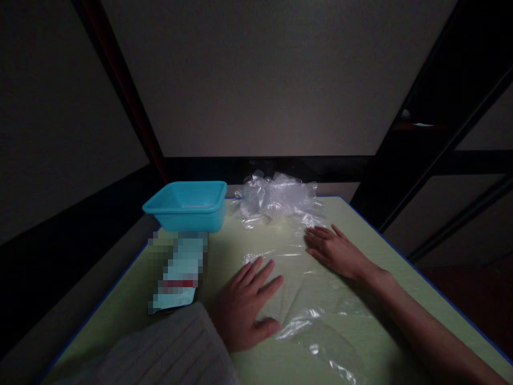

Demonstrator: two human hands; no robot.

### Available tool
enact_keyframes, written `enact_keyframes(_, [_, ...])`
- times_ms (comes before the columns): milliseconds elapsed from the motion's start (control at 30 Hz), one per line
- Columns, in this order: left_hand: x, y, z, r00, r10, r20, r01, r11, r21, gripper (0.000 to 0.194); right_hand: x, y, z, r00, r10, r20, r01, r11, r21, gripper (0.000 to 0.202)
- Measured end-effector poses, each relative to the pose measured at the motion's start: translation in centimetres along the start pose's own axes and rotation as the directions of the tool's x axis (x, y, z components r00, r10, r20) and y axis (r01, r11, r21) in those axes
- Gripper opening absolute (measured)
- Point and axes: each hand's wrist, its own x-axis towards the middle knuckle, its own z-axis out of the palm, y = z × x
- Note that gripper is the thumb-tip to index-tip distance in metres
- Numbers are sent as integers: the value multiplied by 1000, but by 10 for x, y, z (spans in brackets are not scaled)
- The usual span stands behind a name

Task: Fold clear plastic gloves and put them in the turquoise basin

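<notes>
A thin sheet of clear plastic film [320,315], perhaps a bag, lies spread across the light green table. My left hand [248,307], below a grey sleeve, rests palm down at its left edge with the fingers spread. Farther back, my right hand [339,251] lies flat on the film's upper right part, fingers stretched out. Neither hand grips anything. Beyond them, a crumpled heap of clear plastic [280,195] sits at the table's back edge. The film is see-through, so its full outline is hard to make out.
A blue plastic basin [190,216] stands at the table's back left corner. In front of it lies a flat, phone-like object [180,272], blurred by pixelation. The table [224,251] has a blue edge, and a wall panel [264,80] rises behind it.
</notes>
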Motion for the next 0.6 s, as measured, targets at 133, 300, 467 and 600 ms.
enact_keyframes(133, [-4, 0, 1, 1000, 0, -13, 0, 1000, -5, 70, -6, 28, -4, 976, 217, -35, -219, 972, -88, 31])
enact_keyframes(300, [-8, 0, 0, 997, -43, -70, 42, 999, -20, 78, -5, 17, -7, 961, 198, -191, -177, 977, 122, 35])
enact_keyframes(467, [-9, -5, 5, 988, -70, -136, 68, 998, -16, 70, 2, -36, 7, 978, -124, -170, 186, 888, 421, 43])
enact_keyframes(600, [-9, -8, 10, 989, -42, -145, 45, 999, 16, 68, 7, -43, 18, 974, -220, -46, 219, 883, 416, 55])
